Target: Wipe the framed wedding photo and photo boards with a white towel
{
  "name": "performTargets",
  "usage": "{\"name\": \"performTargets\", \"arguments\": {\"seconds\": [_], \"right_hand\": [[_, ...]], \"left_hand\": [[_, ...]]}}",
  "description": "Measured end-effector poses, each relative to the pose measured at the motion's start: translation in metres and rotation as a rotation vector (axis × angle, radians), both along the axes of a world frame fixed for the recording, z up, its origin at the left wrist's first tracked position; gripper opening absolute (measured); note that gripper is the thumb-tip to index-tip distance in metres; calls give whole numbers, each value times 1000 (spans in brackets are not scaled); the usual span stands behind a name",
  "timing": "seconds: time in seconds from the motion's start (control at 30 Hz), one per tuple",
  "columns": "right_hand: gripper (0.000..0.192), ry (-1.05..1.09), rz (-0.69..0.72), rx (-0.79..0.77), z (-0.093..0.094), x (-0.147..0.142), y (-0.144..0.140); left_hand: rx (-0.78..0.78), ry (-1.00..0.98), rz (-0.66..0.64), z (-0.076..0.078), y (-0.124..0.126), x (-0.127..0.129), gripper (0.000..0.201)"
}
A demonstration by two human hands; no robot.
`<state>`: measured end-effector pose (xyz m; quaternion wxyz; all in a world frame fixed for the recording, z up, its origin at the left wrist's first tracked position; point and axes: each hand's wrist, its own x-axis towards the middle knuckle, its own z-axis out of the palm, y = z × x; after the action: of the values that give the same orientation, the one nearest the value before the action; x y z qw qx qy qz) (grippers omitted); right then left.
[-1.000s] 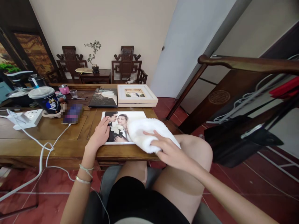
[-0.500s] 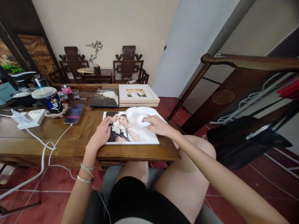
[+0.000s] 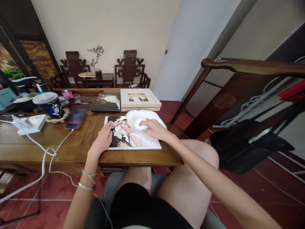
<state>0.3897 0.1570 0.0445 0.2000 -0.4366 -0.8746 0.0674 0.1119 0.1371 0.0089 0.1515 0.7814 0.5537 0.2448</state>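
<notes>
A wedding photo panel (image 3: pixel 121 135) with white edges lies flat near the front edge of the wooden table. My left hand (image 3: pixel 103 136) rests on its left side, fingers stretched out over the picture. A fluffy white cloth (image 3: pixel 132 116) covers the panel's upper right part. My right hand (image 3: pixel 154 128) is closed on a bunched fold of this cloth and presses it against the panel. Behind the panel lie a dark photo album (image 3: pixel 106 102) and a white framed photo (image 3: pixel 140 98) on a pale box.
To the left stand a lidded drink cup (image 3: pixel 51 105), a phone (image 3: pixel 75 119) on its charging cable, and a white power strip (image 3: pixel 33 123). A pink mug (image 3: pixel 67 94) and a small clear cup (image 3: pixel 76 98) are farther back. A wooden chair's armrest (image 3: pixel 238 67) rises at right.
My right hand has shifted slightly left with the bunched cloth. My left hand stays on the panel's left side. The whole view has tilted a little.
</notes>
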Motion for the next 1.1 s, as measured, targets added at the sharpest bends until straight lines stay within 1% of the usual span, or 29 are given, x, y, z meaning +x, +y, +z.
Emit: {"name": "performTargets", "arguments": {"seconds": [0.07, 0.2, 0.27, 0.33, 0.37, 0.43, 0.57, 0.7, 0.77, 0.83, 0.9, 0.97, 1.03, 1.1], "right_hand": [[43, -25, 18, 20, -2, -2, -34], [43, -14, 137, 27, -5, -3, -100], [42, -11, 175, 3, -5, -3, -118], [43, -11, 201, -24, -5, -2, -122], [43, -11, 211, -32, -4, -3, -118], [45, -7, 220, -31, -3, -5, -101], [44, -4, 199, -13, 0, -15, -47], [40, -37, 170, 21, -2, -27, 8], [41, -51, 158, 35, -3, -32, 29], [43, -53, 148, 41, -4, -36, 43], [44, -52, 130, 50, -5, -39, 50], [43, -53, 114, 59, -5, -40, 49], [40, -53, 113, 70, -7, -39, 38], [36, -53, 131, 83, -8, -37, 17]], "left_hand": [[4, -5, 4, -1, 1, 0, 50], [23, -17, 4, -5, 2, 0, 50], [24, -19, 5, -6, 2, 0, 49], [25, -26, 7, -6, 2, 0, 49], [28, -29, 8, -7, 2, 0, 49], [35, -32, 4, -7, 1, -1, 50], [36, -25, -17, -5, 1, -2, 49], [14, -9, -11, -2, 0, -1, 50], [14, -13, -14, -1, -1, -1, 50], [16, -27, -16, -2, -1, -1, 51], [14, -46, -11, -4, -1, -2, 52], [13, -64, -7, -6, 0, -4, 53], [18, -77, -8, -9, 2, -5, 53], [27, -82, -7, -11, 4, -5, 52]]}}
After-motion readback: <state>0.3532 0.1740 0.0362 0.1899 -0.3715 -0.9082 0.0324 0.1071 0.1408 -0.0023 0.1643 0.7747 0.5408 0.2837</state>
